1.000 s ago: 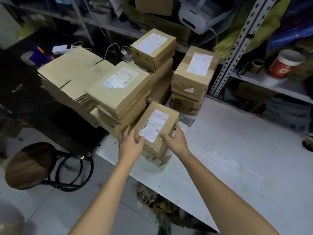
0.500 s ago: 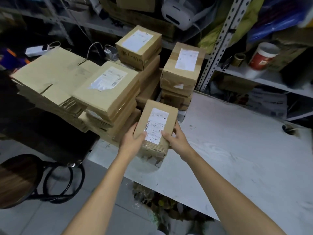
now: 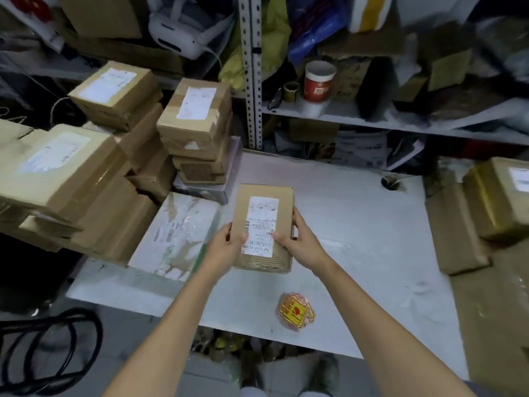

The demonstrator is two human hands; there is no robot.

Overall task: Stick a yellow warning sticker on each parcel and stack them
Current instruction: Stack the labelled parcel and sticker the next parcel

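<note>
Cardboard parcel (image 3: 264, 193): white label (image 3: 262, 222), print blurred, unreadable.
Hands: left hand (image 3: 224, 249) and right hand (image 3: 299, 239) grip its sides.
Yellow stickers (image 3: 296, 310): on table (image 3: 366, 230).

White tabletop (image 3: 357, 239) is seen from centre to 4 o'clock, surface scuffed. Grey floor (image 3: 137, 333) is seen at 7 o'clock, and a black tube frame (image 3: 97, 333) is stood on it at 8 o'clock. A perforated metal shelf post (image 3: 251, 81) is set at 12 o'clock. A grey shelf board (image 3: 386, 124) is run from it toward 2 o'clock. A red cup (image 3: 318, 81) is stood on the board, with a tape roll (image 3: 291, 90) just beside it. A white device (image 3: 174, 35) is lodged at 11 o'clock. A yellow cloth (image 3: 274, 41) and a blue bag (image 3: 312, 27) are stuffed in at 12 to 1 o'clock. The room is dimly lit, darkest at 9 o'clock.
</note>
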